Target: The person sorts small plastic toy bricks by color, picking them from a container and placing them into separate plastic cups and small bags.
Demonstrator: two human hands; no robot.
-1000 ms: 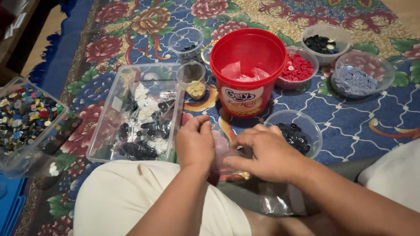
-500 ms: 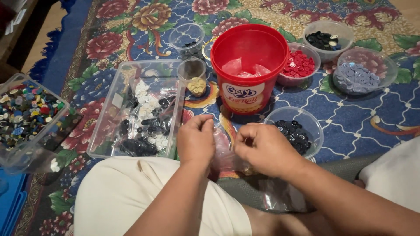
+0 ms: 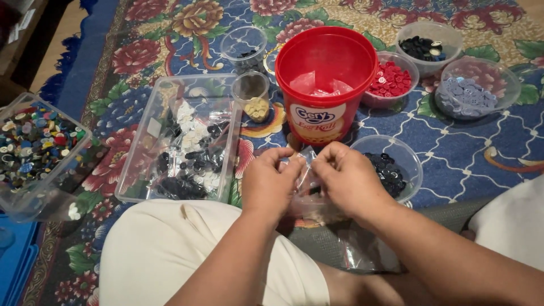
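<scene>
Both hands have closed in: left hand (image 3: 271, 182) and right hand (image 3: 347, 178) now pinch 1 clear plastic bag (image 3: 303, 170), red tub (image 3: 326, 85) at 12 o'clock.

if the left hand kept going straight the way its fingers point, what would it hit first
Most likely the red bucket, just past the small clear plastic bag that the left hand pinches together with the right hand. Depth is hard to judge from this view.

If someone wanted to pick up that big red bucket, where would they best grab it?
Probably the top rim of the red bucket, from above or from its far side. It stands upright and open, lidless, too wide to wrap with one hand, and bowls crowd its sides.
</scene>
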